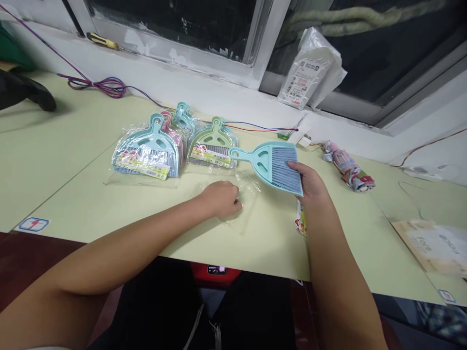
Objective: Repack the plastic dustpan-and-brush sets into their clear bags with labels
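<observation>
My right hand (314, 184) grips a light-blue dustpan (262, 167) by its wide edge, with a grey-bristled brush (286, 167) nested in it and the handle pointing left. My left hand (222, 199) is closed in a fist on a crumpled clear plastic bag (250, 194) on the table. Partly hidden by my right wrist is a printed card (301, 221). Beyond my left hand lie bagged dustpan-and-brush sets: a blue one (146, 146) over a pink one (178, 138), a green one (215, 141), and another blue one (184, 116) behind.
Along the wall runs a coiled red-and-blue cable (105, 87). A screwdriver (104, 42) and a white plastic package (304, 73) rest at the window. To the right are a folded patterned cloth bundle (348, 167) and a brown-and-white packet (434, 245). The table's front edge (237, 268) is near my lap.
</observation>
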Demonstrator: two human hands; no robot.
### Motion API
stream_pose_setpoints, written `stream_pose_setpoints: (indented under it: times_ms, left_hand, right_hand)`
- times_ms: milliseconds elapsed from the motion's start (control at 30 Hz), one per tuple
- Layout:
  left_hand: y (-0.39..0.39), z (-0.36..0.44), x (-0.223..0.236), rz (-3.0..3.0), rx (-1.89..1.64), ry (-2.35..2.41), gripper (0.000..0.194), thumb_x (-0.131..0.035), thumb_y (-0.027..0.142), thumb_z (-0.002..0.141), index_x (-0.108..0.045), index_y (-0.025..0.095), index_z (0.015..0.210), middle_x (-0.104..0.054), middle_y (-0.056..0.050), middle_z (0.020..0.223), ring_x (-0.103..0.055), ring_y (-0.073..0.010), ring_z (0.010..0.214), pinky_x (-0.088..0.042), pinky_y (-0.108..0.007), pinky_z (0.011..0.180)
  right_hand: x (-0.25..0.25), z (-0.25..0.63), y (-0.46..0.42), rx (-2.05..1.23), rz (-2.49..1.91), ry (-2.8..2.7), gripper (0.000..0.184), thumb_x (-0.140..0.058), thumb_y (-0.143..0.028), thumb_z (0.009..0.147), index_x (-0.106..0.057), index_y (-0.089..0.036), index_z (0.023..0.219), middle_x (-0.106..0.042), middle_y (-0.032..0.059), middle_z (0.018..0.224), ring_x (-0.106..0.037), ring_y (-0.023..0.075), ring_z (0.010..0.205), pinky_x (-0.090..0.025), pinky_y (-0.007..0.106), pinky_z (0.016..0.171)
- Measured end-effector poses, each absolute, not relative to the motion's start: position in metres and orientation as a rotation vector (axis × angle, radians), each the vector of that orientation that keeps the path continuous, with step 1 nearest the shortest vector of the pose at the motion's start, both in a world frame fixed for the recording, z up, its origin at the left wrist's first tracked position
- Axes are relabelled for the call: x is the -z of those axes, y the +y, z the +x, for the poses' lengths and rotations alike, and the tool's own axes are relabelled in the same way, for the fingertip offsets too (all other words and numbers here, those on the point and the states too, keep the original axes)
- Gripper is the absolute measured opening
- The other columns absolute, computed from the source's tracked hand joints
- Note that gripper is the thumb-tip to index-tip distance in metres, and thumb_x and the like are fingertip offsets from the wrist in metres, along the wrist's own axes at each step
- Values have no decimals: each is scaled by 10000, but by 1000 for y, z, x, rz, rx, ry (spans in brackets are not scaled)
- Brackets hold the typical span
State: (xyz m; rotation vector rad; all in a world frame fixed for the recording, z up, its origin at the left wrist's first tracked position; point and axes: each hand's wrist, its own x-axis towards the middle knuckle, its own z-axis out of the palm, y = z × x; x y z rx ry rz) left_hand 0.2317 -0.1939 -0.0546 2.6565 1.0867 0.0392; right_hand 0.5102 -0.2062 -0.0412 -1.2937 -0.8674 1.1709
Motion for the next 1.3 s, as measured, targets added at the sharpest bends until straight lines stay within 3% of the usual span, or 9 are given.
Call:
stream_pose_setpoints:
  times_ms: [300, 567, 800, 1067, 1300]
  left_hand:
    - [-176, 225, 59, 2584, -147, 1097, 263, -527, 334, 863, -703, 166, 763, -699, -170, 803, -655, -312, 773, -380, -364, 581]
    - [-146, 209, 52, 2225, -416, 1116, 224, -544, 322, 871, -581, 209, 682, -655, -66, 723, -550, -200, 640, -339, -337, 598]
    - [-143, 207, 49, 2301, -560, 1031, 218, -502, 291, 888, -556, 213, 692, -619, -45, 701, -520, -187, 636, -318, -334, 599]
    - [-166, 220, 53, 2512, -546, 993, 193, -501, 292, 914, -607, 208, 776, -683, -80, 793, -557, -211, 694, -302, -331, 592]
    - [-164, 224, 62, 2476, -614, 1089, 254, -485, 306, 962, -646, 202, 795, -706, -91, 808, -612, -233, 751, -355, -338, 635]
  right_hand:
    - [33, 516, -212, -1235, -1345, -875, 304, -749, -332, 747, -735, -169, 1004, -802, 95, 947, -779, 314, 943, -650, 478, 886]
    - [30, 531, -216, -1231, -1442, -871, 250, -788, -228, 721, -766, -137, 952, -812, 112, 958, -784, 279, 812, -668, 412, 774]
    - [27, 522, -218, -1150, -1463, -834, 193, -791, -177, 719, -766, -142, 907, -807, 117, 887, -783, 288, 753, -677, 442, 743]
    - [21, 494, -223, -1098, -1559, -838, 187, -806, -178, 725, -782, -145, 907, -810, 117, 899, -783, 277, 756, -675, 385, 672]
    - [36, 485, -218, -1196, -1578, -850, 179, -783, -192, 795, -777, -139, 966, -813, 124, 991, -794, 252, 844, -678, 340, 747]
